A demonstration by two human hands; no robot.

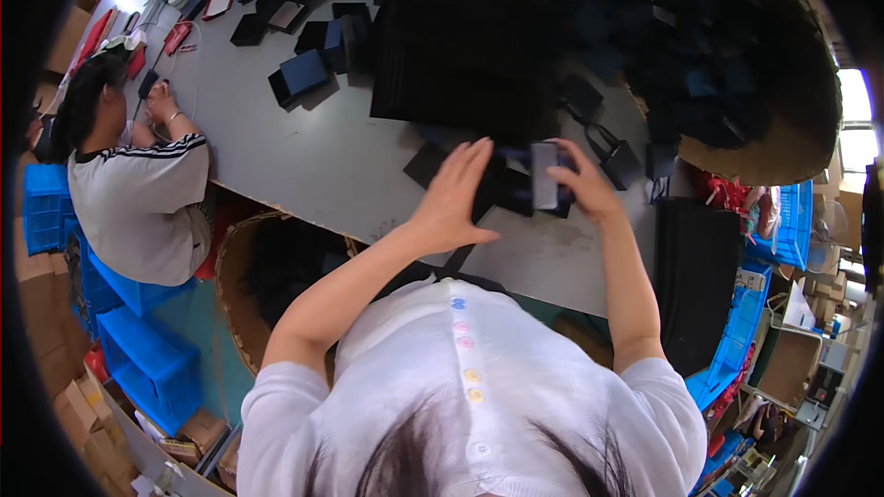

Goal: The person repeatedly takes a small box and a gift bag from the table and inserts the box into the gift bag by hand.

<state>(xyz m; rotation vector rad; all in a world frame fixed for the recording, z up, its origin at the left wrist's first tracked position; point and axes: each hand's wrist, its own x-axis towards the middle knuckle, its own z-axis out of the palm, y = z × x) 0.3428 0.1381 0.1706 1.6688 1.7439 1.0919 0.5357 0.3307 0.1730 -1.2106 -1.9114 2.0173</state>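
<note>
My right hand (589, 186) grips a small dark box (544, 175) whose pale grey face shows, at the near part of the work table. To its left, my left hand (451, 202) is held over the table with its fingers stretched out and the thumb apart, holding nothing. Dark flat pieces (425, 166) lie beside and partly behind my left hand. Further right, a small black bag with a looped handle (619, 158) lies near my right hand.
A large black bulky thing (451, 46) stands beyond my hands. Right of it is a cardboard bin (746, 161) with many dark boxes. Blue boxes (304, 74) lie on the grey table (276, 143). A co-worker (138, 184) sits at left, near blue crates (152, 364).
</note>
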